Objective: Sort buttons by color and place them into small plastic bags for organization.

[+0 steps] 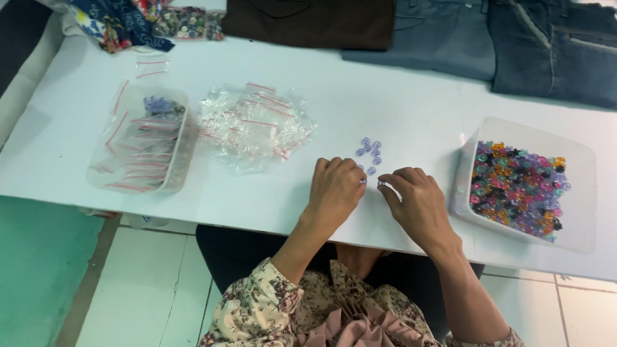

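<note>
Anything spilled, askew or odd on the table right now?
Nothing stands out. The loose pale blue buttons sit in a small cluster just beyond the left hand and right hand, not scattered. The mixed coloured buttons stay inside the clear tub, and the small zip bags lie heaped beside the bag-filled container.

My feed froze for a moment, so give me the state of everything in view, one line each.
left hand: curled, fingers pinching a small clear button.
right hand: curled, fingers pinching a small button.
pale blue buttons: loose cluster on the white table.
button tray: open, holding mixed coloured buttons.
zip bags pile: empty, heaped.
bag container: open, holding bags.
folded garments: lying flat at the table's far edge.
</note>
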